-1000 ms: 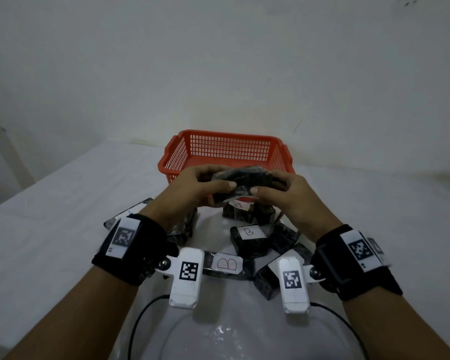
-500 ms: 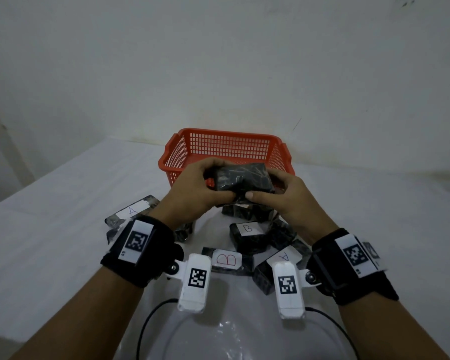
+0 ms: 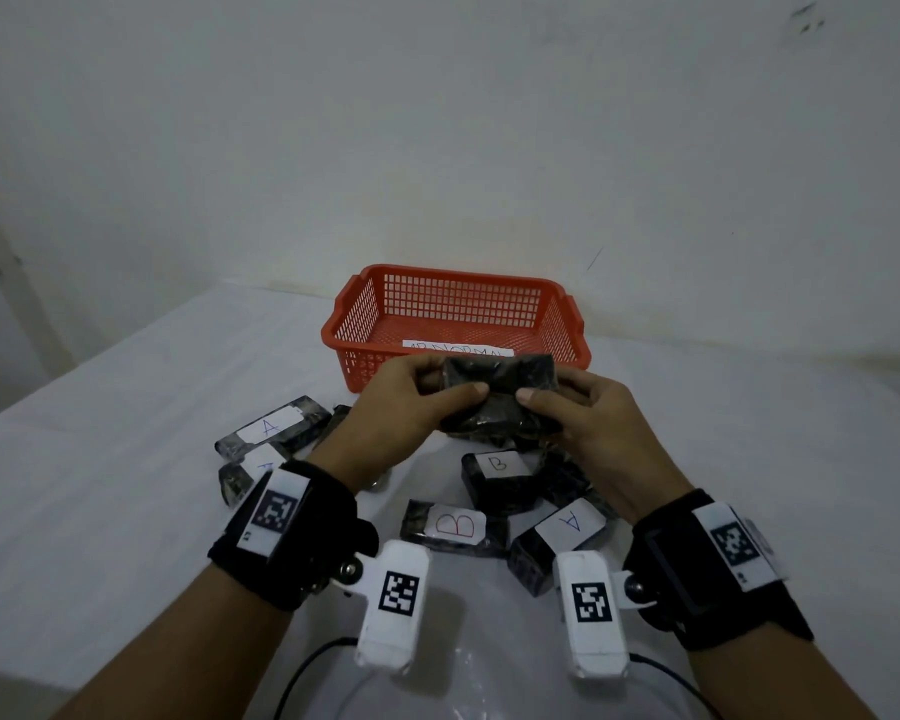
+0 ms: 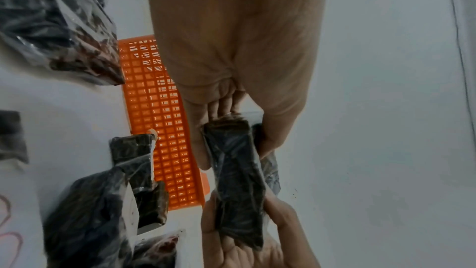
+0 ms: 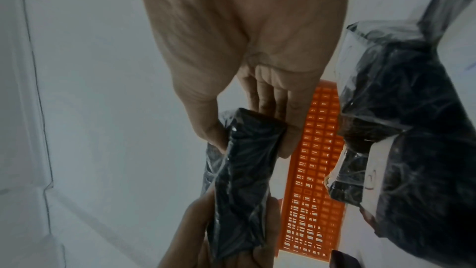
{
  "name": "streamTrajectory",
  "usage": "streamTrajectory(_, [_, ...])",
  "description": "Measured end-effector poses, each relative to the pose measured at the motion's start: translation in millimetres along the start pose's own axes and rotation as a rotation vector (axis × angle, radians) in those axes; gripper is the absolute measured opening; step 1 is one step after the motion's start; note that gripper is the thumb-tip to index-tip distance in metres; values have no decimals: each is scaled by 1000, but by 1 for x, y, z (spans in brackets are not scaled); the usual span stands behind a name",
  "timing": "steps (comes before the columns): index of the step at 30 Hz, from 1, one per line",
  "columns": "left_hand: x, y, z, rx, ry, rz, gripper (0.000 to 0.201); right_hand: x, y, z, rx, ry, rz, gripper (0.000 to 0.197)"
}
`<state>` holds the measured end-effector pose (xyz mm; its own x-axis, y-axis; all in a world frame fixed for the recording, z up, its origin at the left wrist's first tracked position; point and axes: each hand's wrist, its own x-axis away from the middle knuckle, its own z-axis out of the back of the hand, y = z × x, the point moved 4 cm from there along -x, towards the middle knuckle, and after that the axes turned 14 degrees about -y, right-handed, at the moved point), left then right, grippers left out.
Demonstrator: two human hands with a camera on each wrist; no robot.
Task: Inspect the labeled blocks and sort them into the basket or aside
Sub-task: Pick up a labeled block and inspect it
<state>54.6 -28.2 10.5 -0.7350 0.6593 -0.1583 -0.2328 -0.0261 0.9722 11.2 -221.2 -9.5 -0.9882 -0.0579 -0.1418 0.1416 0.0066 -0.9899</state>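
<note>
Both hands hold one dark plastic-wrapped block (image 3: pixel 500 379) in the air just in front of the red basket (image 3: pixel 458 304). My left hand (image 3: pixel 427 392) grips its left end and my right hand (image 3: pixel 567 402) grips its right end, thumbs on the near face. No label shows on the held block (image 4: pixel 237 180) (image 5: pixel 242 180). On the table below lie more wrapped blocks: one marked B in black (image 3: pixel 497 478), one marked B in red (image 3: pixel 453 527), and ones marked A (image 3: pixel 562 537) (image 3: pixel 274 428).
A white paper label (image 3: pixel 458 350) lies inside the basket. The table is covered with a white cloth (image 3: pixel 126 459), with a white wall behind. A black cable (image 3: pixel 302 672) runs along the near edge. Wrist cameras sit under both wrists.
The hands have turned the held block over and lifted it slightly toward the basket; its labelled side no longer shows. The view has shifted, uncovering the A blocks at the left.
</note>
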Motion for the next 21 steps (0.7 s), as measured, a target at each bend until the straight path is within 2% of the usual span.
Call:
streamTrajectory(4, [0, 5, -4, 13, -26, -35, 25, 2, -4, -7, 48, -51, 10, 44])
streamTrajectory(8, [2, 4, -6, 31, -68, -20, 28, 3, -4, -7, 84, -45, 18, 36])
streamTrajectory(13, [3, 0, 4, 19, 29, -22, 28, 3, 6, -6, 86, -104, -49, 52])
streamTrajectory(17, [7, 1, 4, 2, -51, 2, 30, 8, 2, 0, 132, -76, -27, 43])
streamTrajectory(21, [10, 4, 6, -69, -50, -8, 32, 10, -1, -6, 128, -95, 10, 52])
